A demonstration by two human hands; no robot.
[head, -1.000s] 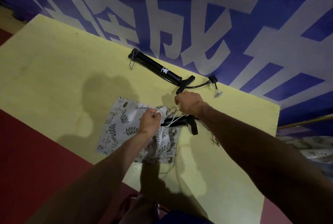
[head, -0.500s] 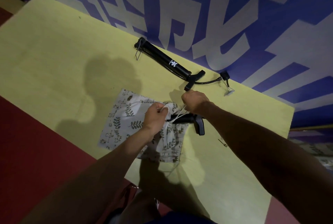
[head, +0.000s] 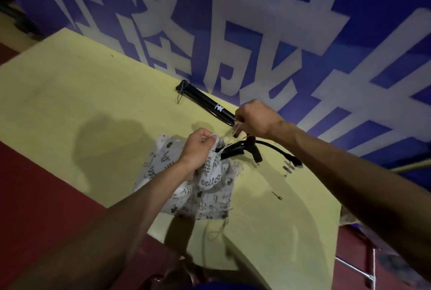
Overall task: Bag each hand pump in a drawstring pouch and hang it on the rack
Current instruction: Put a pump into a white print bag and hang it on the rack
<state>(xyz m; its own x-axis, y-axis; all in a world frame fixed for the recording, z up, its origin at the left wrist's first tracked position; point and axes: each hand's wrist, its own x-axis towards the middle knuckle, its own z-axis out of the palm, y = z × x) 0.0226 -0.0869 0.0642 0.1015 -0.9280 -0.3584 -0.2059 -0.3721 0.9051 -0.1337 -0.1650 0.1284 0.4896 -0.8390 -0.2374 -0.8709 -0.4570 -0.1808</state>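
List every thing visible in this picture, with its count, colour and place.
hand pump: one, black, table's far edge, by the wall
second hand pump: one, black, partly inside the pouch, handle sticking out
pouch: one, white with dark leaf print, on the table
drawstring: one, white, from pouch mouth to right hand
small pin: one, metallic, on table right of pouch
table: one, yellow, under everything
wall: one, blue with white characters, behind table
left hand: one, grips the pouch mouth
right hand: one, fingers pinch the drawstring
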